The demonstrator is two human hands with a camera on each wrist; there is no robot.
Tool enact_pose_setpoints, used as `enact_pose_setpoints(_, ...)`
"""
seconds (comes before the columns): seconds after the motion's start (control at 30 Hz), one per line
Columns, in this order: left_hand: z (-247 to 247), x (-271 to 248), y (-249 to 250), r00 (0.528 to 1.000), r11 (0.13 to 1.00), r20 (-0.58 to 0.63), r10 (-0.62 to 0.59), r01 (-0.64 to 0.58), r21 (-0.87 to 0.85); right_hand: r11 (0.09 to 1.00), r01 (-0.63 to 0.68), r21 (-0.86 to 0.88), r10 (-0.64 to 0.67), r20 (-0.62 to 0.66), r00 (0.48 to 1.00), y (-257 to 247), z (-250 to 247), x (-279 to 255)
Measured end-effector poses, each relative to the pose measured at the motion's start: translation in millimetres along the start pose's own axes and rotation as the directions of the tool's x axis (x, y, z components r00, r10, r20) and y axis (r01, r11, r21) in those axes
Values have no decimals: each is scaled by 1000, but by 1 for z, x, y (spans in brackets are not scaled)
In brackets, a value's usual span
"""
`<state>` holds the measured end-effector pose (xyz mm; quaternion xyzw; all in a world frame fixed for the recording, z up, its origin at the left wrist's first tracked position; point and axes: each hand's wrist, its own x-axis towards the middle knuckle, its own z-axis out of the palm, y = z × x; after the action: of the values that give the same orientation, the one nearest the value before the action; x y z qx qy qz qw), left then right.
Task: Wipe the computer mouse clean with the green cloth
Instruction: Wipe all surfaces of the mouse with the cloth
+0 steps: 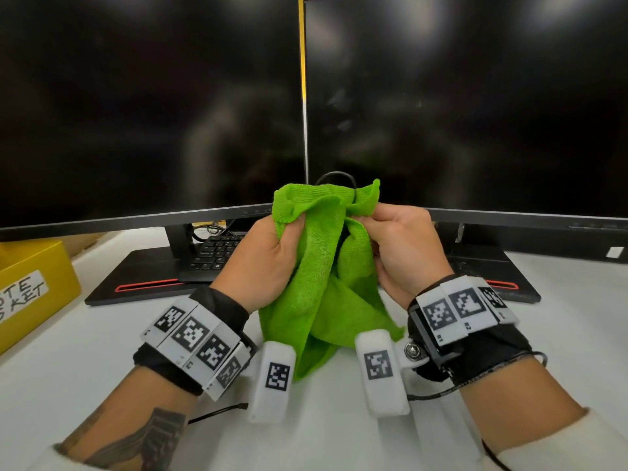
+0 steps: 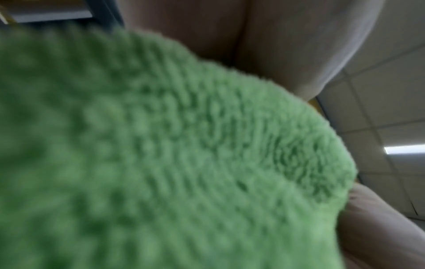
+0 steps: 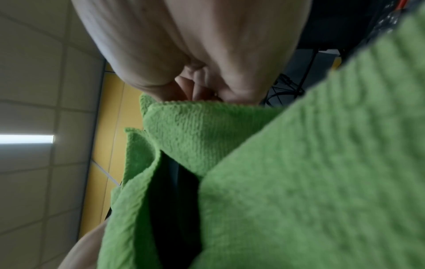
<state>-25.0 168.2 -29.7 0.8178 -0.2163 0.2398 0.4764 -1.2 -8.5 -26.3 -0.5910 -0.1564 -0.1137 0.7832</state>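
Both hands hold the green cloth bunched up above the white desk, in front of the monitors. My left hand grips its left side with curled fingers. My right hand pinches a fold on the right. A black cable loops out of the top of the cloth. The mouse itself is hidden in the head view. In the right wrist view a dark shape sits between folds of the cloth; I cannot tell if it is the mouse. The cloth fills the left wrist view.
Two dark monitors stand close behind the hands, on black bases. A black keyboard lies under the left monitor. A yellow box with a label sits at the left edge. White desk lies in front.
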Motion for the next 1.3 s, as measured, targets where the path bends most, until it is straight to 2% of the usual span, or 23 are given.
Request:
enact_pose_setpoints(0.1, 4, -3, 4, 998, 992, 41, -49, 54, -115, 999, 32, 17, -32, 13, 999, 0, -1, -3)
enact_pose_setpoints(0.33, 5, -5, 5, 979, 986, 198, -49, 79, -147, 991, 109, -79, -115, -76, 990, -1, 2, -1)
enact_pose_setpoints(0.4, 2, -5, 5, 981, 987, 187, -50, 77, -140, 989, 114, -89, -121, -73, 990, 1, 3, 2)
enact_pose_setpoints(0.5, -4, -4, 4, 988, 989, 151, -31, 53, -138, 998, 53, 17, -52, -36, 998, 0, 4, 2)
enact_pose_setpoints(0.57, -7, -4, 6, 987, 988, 159, -18, 42, -149, 996, 58, 66, -59, 6, 998, -3, 1, 1)
enact_pose_setpoints(0.67, -6, -6, 9, 984, 984, 175, -20, 50, -172, 996, 55, 67, -62, 96, 994, -7, -3, -3)
enact_pose_setpoints(0.73, -2, -6, 6, 986, 998, 167, -2, 14, -67, 998, 59, -4, -58, 124, 991, -4, -2, -4)
enact_pose_setpoints(0.8, -2, -6, 5, 992, 998, 123, -3, -5, 62, 994, 68, -82, -61, 93, 994, 0, 0, -3)
enact_pose_setpoints(0.9, -3, -3, 6, 999, 984, 1, -46, 45, 170, 997, 27, -76, -25, 21, 999, 6, -2, 2)
enact_pose_setpoints(1.03, -8, -1, 6, 992, 983, -124, -24, 46, 176, 1000, 9, -10, -8, 94, 996, 3, -2, 0)
enact_pose_setpoints(1.2, -5, -2, 7, 996, 985, -60, 68, -57, 161, 999, -25, 25, 21, 150, 988, 0, -1, -6)
enact_pose_setpoints(1.3, -7, -3, 13, 998, 992, 18, 58, -59, 109, 997, -61, 42, 57, 80, 995, 0, 1, -7)
